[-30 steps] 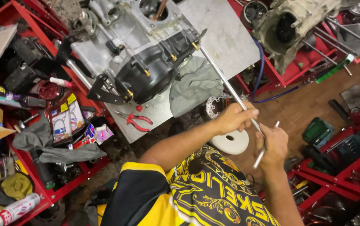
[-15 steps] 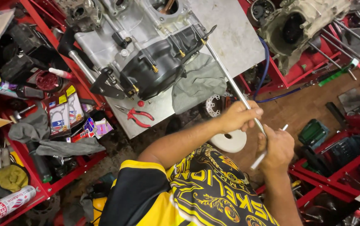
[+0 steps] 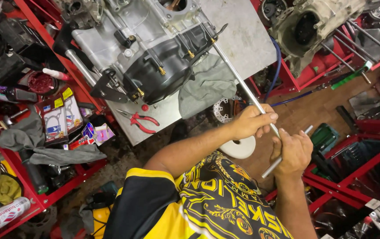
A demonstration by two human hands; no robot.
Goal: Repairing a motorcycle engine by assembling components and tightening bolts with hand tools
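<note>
While the engine case (image 3: pixel 154 57) stays on the steel plate (image 3: pixel 243 40), I keep my left hand (image 3: pixel 252 121) closed around the long T-wrench shaft (image 3: pixel 238 79), its tip at the case; my right hand (image 3: pixel 294 152) has closed on the crossbar (image 3: pixel 271 167), ready to turn

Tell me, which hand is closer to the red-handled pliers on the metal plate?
Left. The left hand grips the long rod to the right of the pliers, well apart from them. The right hand holds the short bar farther right and lower.
</note>
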